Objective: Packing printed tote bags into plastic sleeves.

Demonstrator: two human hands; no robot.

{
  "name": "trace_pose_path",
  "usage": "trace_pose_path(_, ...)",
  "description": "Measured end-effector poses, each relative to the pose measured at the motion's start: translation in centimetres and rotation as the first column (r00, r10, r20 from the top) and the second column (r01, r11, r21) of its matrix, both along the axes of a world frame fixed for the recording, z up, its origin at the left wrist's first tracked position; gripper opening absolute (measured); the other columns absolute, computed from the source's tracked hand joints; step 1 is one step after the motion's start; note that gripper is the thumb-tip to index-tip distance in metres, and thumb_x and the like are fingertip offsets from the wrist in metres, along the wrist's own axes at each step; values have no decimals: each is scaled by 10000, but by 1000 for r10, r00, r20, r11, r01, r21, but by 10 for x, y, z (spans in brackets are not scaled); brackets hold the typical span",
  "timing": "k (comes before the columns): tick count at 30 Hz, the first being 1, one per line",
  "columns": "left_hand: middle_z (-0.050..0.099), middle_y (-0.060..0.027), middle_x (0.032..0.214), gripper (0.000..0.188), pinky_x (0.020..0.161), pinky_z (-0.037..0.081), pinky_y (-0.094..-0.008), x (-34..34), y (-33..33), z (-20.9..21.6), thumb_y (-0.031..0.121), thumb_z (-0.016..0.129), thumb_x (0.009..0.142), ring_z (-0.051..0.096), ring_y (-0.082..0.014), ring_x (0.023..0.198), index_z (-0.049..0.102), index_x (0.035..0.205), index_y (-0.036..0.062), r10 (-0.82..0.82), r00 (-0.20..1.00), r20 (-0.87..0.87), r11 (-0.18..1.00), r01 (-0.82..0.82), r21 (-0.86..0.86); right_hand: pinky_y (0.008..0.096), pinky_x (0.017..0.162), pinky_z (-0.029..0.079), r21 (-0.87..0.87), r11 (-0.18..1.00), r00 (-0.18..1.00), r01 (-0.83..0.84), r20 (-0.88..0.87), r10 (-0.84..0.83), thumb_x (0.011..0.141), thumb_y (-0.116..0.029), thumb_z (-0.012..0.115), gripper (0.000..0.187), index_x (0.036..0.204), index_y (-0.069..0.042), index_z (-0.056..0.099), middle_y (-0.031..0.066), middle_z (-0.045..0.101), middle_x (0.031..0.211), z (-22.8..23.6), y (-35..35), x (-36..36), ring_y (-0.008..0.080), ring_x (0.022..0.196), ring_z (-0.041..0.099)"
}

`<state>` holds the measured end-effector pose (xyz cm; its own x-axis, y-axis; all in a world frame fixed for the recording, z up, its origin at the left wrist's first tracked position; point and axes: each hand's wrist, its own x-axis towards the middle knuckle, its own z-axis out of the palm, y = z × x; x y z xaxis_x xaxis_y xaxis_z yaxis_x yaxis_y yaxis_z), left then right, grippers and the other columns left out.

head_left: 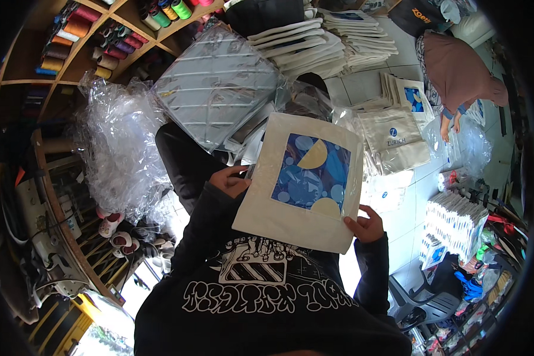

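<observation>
A cream cloth bag with a blue panel of circles and pale yellow half-discs lies flat, slightly tilted, before my chest. My left hand is closed at its left edge, some fingertips hidden behind it. At the lower right edge my right hand pinches it, thumb on the front. Shiny streaks over the cloth look like a clear plastic sleeve. Just beyond the bag, a stack of clear plastic sleeves rests on something I cannot make out, near my bent leg.
Crumpled clear plastic heaps at the left, below shelves of thread spools. Folded cream bags are piled at the back; more cream bags lie right. A co-worker bends over plastic at far right. An office chair stands lower right.
</observation>
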<state>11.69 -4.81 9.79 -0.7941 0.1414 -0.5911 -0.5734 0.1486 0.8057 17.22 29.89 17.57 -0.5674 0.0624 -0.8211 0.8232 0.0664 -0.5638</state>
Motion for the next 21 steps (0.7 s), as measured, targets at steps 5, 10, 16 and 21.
trace_pose_path(5, 629, -78, 905, 329, 689, 435, -196, -4, -5, 5, 101, 517, 833, 584, -102, 794, 498, 1137, -24, 69, 998, 8, 961, -69, 269, 283, 687, 486, -96, 993, 936, 74, -338, -103, 796, -35, 560, 523, 1250, -64, 302, 166, 627, 825, 10, -12, -6, 197, 773, 617)
trace_pose_path(10, 572, -104, 1080, 400, 766, 441, -224, -12, -18, -20, -75, 333, 779, 571, -137, 916, 503, 1138, -22, 29, 996, 88, 789, -77, 609, 204, 638, 416, -410, 887, 955, 212, -105, -277, 878, -57, 422, 296, 1170, -10, 424, 82, 601, 800, -24, 22, -7, 86, 633, 511)
trace_pose_path(16, 607, -102, 1007, 310, 820, 436, -242, -22, 6, -2, -120, 463, 799, 587, -147, 902, 538, 1087, -36, 38, 967, -251, 942, 49, 332, 238, 728, 458, -159, 981, 868, -112, -497, 18, 854, 20, 422, 339, 1193, 34, 420, 123, 622, 912, -19, 27, -11, 138, 817, 590)
trace_pose_path(21, 615, -122, 961, 226, 787, 444, -247, -43, 12, 30, -63, 521, 811, 593, -158, 873, 589, 1019, -6, 9, 861, -509, 971, 114, 210, 247, 703, 456, 91, 993, 638, -68, -762, 114, 793, 17, 551, 283, 1076, 38, 552, 116, 626, 876, 1, 36, -24, 146, 780, 597)
